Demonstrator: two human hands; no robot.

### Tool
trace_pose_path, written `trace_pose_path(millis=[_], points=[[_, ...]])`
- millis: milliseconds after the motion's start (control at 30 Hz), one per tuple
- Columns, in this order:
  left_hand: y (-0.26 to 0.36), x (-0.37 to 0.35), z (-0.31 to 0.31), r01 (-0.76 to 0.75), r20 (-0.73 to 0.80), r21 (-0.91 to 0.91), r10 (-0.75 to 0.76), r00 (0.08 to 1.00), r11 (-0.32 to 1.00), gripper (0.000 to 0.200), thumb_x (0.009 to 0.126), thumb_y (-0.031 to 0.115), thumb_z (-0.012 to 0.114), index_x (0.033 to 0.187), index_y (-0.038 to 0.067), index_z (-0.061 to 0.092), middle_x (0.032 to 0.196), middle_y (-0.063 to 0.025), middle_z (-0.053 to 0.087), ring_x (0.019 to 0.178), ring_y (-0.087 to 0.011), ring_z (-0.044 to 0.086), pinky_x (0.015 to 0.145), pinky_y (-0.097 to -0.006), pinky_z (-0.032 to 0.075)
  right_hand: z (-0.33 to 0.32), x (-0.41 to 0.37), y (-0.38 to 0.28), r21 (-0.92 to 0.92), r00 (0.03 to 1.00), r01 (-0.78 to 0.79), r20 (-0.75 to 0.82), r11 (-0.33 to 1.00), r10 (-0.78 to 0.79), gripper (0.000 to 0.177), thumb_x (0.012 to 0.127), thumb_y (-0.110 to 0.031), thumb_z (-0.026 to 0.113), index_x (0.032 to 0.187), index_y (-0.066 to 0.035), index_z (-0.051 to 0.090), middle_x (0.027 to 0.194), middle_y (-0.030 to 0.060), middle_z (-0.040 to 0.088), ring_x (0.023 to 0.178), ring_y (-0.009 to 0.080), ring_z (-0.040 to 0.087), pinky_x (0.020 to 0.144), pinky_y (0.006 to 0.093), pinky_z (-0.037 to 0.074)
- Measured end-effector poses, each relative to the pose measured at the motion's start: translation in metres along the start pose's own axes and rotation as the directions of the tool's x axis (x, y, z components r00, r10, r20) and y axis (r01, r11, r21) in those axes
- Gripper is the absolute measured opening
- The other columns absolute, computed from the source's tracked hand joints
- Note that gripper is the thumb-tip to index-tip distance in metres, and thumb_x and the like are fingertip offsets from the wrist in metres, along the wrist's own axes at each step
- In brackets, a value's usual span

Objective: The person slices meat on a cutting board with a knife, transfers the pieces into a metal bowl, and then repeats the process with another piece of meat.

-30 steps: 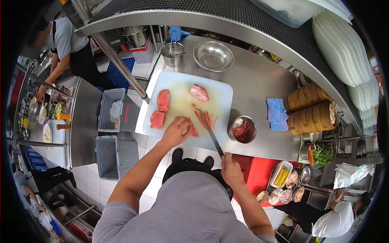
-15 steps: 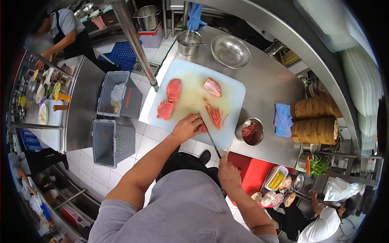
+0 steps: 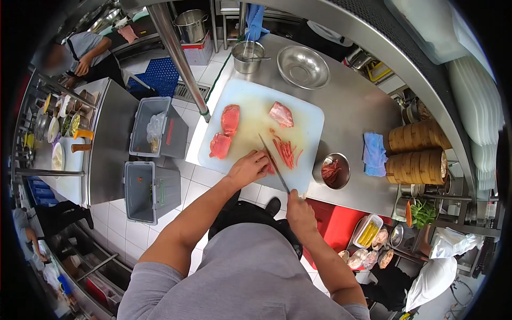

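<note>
My right hand (image 3: 302, 214) is closed round the handle of a long kitchen knife (image 3: 276, 166). The blade points away from me and lies just right of a small piece of raw red meat (image 3: 270, 166). My left hand (image 3: 249, 169) presses on that piece with curled fingers, which partly cover it. Both are at the near part of a white cutting board (image 3: 312, 114). Thin meat strips (image 3: 286, 153) lie right of the blade. Two larger slabs, an upper slab (image 3: 230, 120) and a lower slab (image 3: 220, 145), touch at the left; a paler chunk (image 3: 281, 114) sits farther back.
A metal pot (image 3: 331, 170) containing meat strips stands right of the board. Behind are a steel bowl (image 3: 303, 67) and a small pot (image 3: 248, 57). Bamboo steamers (image 3: 415, 166) and a blue cloth (image 3: 375, 154) are at right. A steel post (image 3: 178, 58) rises at left. Co-workers stand nearby.
The knife and my right hand have moved forward, away from my body. My left hand still presses the meat. At upper left, a co-worker's hand has come up toward their chest.
</note>
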State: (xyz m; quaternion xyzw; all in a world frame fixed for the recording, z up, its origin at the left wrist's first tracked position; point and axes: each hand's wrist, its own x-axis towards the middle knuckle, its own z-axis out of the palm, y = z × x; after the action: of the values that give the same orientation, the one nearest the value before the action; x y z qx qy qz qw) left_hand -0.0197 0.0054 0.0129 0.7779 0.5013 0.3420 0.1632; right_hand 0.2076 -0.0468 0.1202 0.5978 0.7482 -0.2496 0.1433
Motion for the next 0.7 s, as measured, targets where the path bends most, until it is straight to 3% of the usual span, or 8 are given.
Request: trace_pose_path(millis=[200,467,567,700], points=[[-0.002,0.002,0.000,0.010,0.026,0.022,-0.011,1.000,1.000,0.023,0.077,0.010,0.076,0.098,0.009,0.065,0.105,-0.0050,0.062,0.100,-0.0289,0.063,0.085,-0.0396,0.056,0.023,0.000,0.000,0.093,0.998,-0.058,0.040,0.994,0.054,0.016,0.102,-0.014,0.045,0.115,-0.005,0.044,0.091,0.0316,0.070,0.091,0.0515,0.070,0.078,0.0595,0.057],[-0.007,0.004,0.000,-0.077,0.021,0.043,0.077,0.997,0.996,0.024,0.077,0.010,0.076,0.099,0.009,0.066,0.106,-0.0051,0.064,0.100,-0.0279,0.064,0.087,-0.0383,0.057,0.034,0.055,0.019,0.126,0.996,0.059,-0.067,0.990,-0.051,0.020,0.099,-0.010,0.046,0.117,-0.003,0.045,0.090,0.0334,0.070,0.089,0.0521,0.070,0.080,0.0603,0.056],[-0.005,0.001,-0.001,-0.082,0.007,0.049,0.082,0.997,0.995,0.024,0.077,0.009,0.077,0.098,0.009,0.066,0.105,-0.0050,0.064,0.098,-0.0272,0.065,0.085,-0.0378,0.057,0.011,0.038,0.013,0.116,0.996,0.016,-0.093,0.993,-0.005,0.019,0.098,-0.010,0.046,0.115,-0.002,0.045,0.090,0.0333,0.070,0.089,0.0519,0.070,0.079,0.0603,0.056],[-0.005,0.002,0.002,-0.081,0.020,0.072,0.080,0.997,0.994,0.022,0.077,0.009,0.077,0.096,0.009,0.066,0.104,-0.0047,0.064,0.096,-0.0269,0.065,0.083,-0.0379,0.058,0.008,0.009,0.010,0.100,0.997,0.065,-0.039,0.993,-0.062,0.017,0.099,-0.010,0.046,0.114,-0.001,0.045,0.089,0.0331,0.070,0.087,0.0514,0.070,0.078,0.0601,0.056]])
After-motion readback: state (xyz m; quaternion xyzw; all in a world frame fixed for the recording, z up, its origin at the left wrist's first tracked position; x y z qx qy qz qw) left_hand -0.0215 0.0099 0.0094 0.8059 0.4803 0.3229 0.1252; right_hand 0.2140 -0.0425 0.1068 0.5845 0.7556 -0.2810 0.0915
